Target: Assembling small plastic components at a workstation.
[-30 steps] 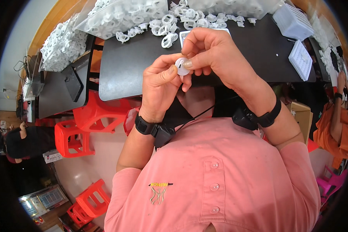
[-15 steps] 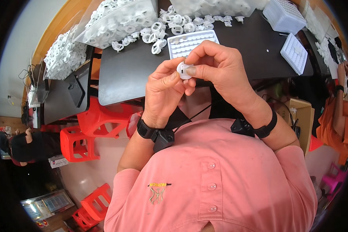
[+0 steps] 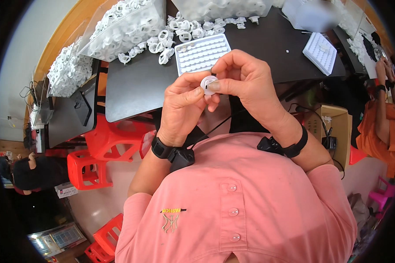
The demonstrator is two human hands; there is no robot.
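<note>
Between my two hands, above the table's near edge, is a small round white plastic part [image 3: 208, 83] with a dark slot in its face. My left hand [image 3: 182, 103] pinches it from the left with thumb and fingers. From the right, my right hand [image 3: 248, 81] is closed on it, the thumb pressed over its face. Just beyond my hands lies a white tray [image 3: 178, 61] with rows of small pockets. Loose white ring-shaped plastic parts [image 3: 185, 36] are heaped behind the tray.
Clear bins [image 3: 131, 28] of white parts stand at the back of the dark table [image 3: 131, 87]. A second pocketed tray [image 3: 320, 52] and a tray stack [image 3: 305, 13] sit at the right. Red stools [image 3: 85, 168] are at the left; a cardboard box [image 3: 338, 125] and another person's arm [image 3: 383, 122] at the right.
The view has shifted, so the table and trays appear further left. My hands still hold the white part, and its face is turned slightly differently.
</note>
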